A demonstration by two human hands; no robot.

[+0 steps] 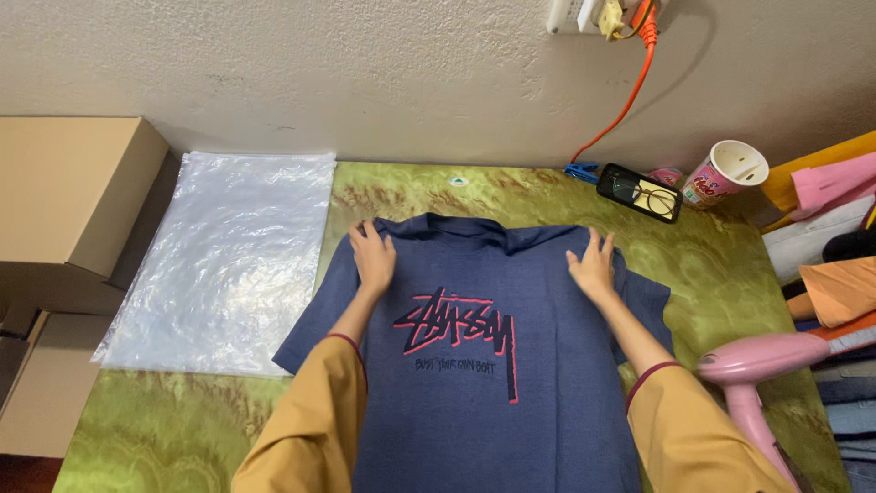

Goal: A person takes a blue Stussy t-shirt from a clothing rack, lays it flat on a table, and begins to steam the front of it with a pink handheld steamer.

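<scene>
Navy T-shirt [511,365] with red and black chest print spread flat mid-worktop [164,429], left hand [374,258] and right hand [593,267] pressed on its shoulders, fingers apart, clear plastic bags [228,265] at left edge, cardboard boxes [73,192] beyond, pink-labelled cup [725,173], perhaps noodles, at far right corner.

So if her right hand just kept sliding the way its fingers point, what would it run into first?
The right hand points toward the wall, so it would first cross the T-shirt shoulder edge, then bare green table. The black phone lies slightly to its right, probably missed.
</scene>
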